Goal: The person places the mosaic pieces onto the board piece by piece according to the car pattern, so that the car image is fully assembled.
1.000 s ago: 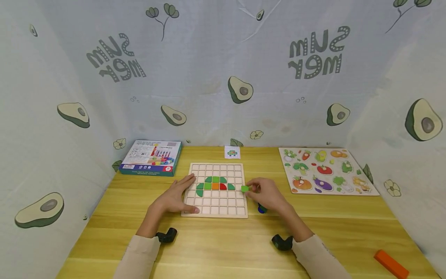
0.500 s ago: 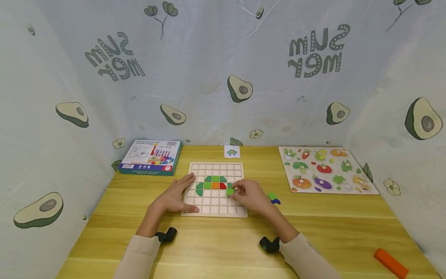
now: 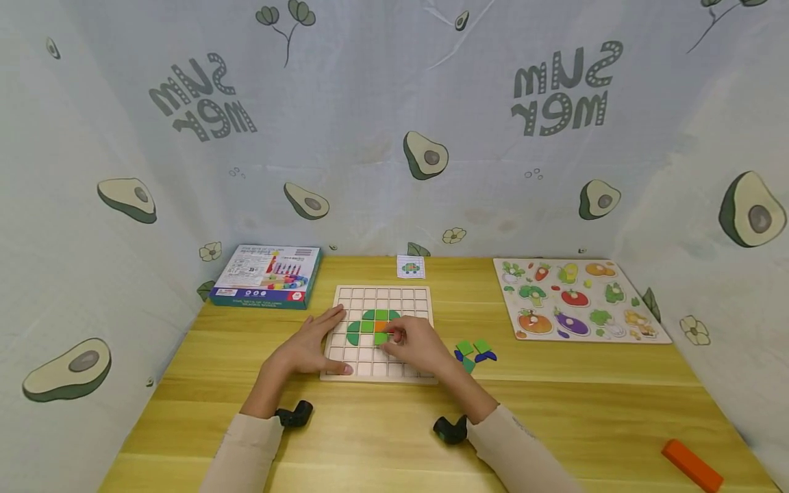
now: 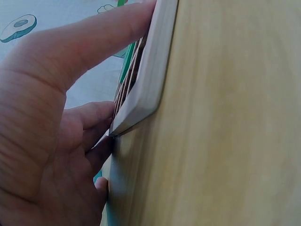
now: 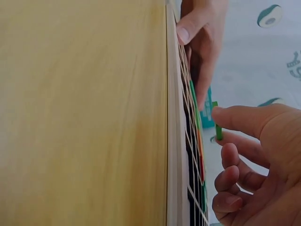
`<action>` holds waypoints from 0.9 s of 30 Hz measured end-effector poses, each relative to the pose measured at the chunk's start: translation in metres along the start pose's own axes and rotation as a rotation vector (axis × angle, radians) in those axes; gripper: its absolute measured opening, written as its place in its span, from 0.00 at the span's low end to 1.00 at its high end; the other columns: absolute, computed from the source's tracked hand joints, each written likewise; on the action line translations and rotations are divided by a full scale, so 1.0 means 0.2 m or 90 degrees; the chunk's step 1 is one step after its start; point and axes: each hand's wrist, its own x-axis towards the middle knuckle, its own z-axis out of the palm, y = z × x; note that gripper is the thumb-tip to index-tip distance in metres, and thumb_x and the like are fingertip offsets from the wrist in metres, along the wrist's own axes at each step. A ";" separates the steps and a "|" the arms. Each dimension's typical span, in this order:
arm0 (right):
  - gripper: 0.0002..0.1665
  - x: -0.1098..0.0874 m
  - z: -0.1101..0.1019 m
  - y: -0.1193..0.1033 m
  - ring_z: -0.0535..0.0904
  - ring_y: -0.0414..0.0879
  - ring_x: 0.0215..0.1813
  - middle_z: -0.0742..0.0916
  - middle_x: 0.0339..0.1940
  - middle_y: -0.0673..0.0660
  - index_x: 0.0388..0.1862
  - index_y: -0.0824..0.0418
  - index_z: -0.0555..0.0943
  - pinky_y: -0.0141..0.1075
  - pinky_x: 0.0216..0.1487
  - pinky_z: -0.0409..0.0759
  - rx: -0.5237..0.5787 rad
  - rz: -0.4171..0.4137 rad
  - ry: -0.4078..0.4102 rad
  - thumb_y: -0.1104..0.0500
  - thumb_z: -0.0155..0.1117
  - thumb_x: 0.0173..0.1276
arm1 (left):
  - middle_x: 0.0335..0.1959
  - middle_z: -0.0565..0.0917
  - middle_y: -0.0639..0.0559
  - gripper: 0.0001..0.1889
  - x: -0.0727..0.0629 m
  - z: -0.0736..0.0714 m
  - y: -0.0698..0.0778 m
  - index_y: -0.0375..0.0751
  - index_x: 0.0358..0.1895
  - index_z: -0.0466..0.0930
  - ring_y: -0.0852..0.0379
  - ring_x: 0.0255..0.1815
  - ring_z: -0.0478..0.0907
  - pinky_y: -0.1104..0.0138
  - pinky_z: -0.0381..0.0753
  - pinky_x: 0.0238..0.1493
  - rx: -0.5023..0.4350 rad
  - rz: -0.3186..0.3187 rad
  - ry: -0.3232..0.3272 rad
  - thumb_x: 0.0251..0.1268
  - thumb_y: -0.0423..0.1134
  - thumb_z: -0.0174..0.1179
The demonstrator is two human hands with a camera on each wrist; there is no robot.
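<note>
A pale wooden grid board lies in front of me, with green tiles and an orange tile set in its middle squares. My left hand rests along the board's left side, fingers and thumb spread at its edge. Between thumb and fingertip, my right hand pinches a light green square tile. In the right wrist view that tile stands apart from the board's surface. In the head view it overlaps the square below the orange tile. My right hand hides the tiles at the right of the pattern.
Right of the board lie loose green tiles and blue pieces. A small pattern card sits behind the board. A boxed set is at back left, a vegetable puzzle at back right, an orange block at front right.
My right hand has carried the light green tile leftward from the board's right edge to its middle, uncovering the loose pieces at right. My left hand has stayed put.
</note>
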 end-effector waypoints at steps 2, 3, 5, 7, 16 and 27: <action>0.14 0.01 0.02 -0.01 0.70 0.39 0.28 0.79 0.27 0.48 0.48 0.61 0.89 0.28 0.29 0.69 0.000 -0.001 -0.004 0.57 0.76 0.65 | 0.86 0.51 0.50 0.64 0.00 0.00 0.00 0.46 0.84 0.52 0.43 0.86 0.49 0.41 0.38 0.85 0.000 0.000 0.000 0.45 0.67 0.76; 0.14 0.02 0.02 -0.02 0.71 0.40 0.28 0.80 0.27 0.48 0.48 0.60 0.89 0.29 0.29 0.70 0.000 -0.002 -0.004 0.57 0.76 0.65 | 0.86 0.51 0.50 0.64 0.00 0.00 0.00 0.46 0.84 0.52 0.43 0.86 0.49 0.41 0.38 0.85 0.000 0.000 0.001 0.45 0.67 0.76; 0.14 0.02 0.04 -0.03 0.72 0.40 0.29 0.80 0.27 0.48 0.48 0.60 0.89 0.29 0.30 0.70 0.000 -0.002 -0.002 0.56 0.76 0.65 | 0.86 0.51 0.50 0.64 0.00 0.00 0.00 0.46 0.84 0.52 0.43 0.86 0.49 0.41 0.38 0.85 0.000 0.001 0.003 0.45 0.67 0.76; 0.14 0.03 0.05 -0.03 0.72 0.40 0.29 0.80 0.26 0.48 0.47 0.60 0.90 0.29 0.30 0.71 -0.002 -0.002 0.001 0.56 0.76 0.65 | 0.86 0.52 0.50 0.64 0.00 -0.01 0.00 0.46 0.84 0.53 0.43 0.86 0.49 0.41 0.38 0.85 -0.002 0.002 0.004 0.44 0.67 0.76; 0.15 0.08 0.09 -0.05 0.72 0.40 0.29 0.79 0.25 0.47 0.47 0.57 0.90 0.30 0.30 0.69 -0.029 0.016 -0.006 0.53 0.77 0.65 | 0.86 0.51 0.51 0.64 0.00 0.00 0.00 0.47 0.84 0.52 0.43 0.86 0.48 0.40 0.39 0.84 -0.004 0.002 0.002 0.45 0.67 0.76; 0.15 0.10 0.12 -0.06 0.72 0.41 0.30 0.80 0.26 0.48 0.48 0.57 0.89 0.30 0.30 0.70 -0.029 0.019 -0.010 0.54 0.77 0.64 | 0.86 0.51 0.52 0.64 0.00 -0.01 0.00 0.49 0.84 0.52 0.44 0.87 0.47 0.41 0.38 0.85 0.001 -0.006 0.002 0.43 0.68 0.75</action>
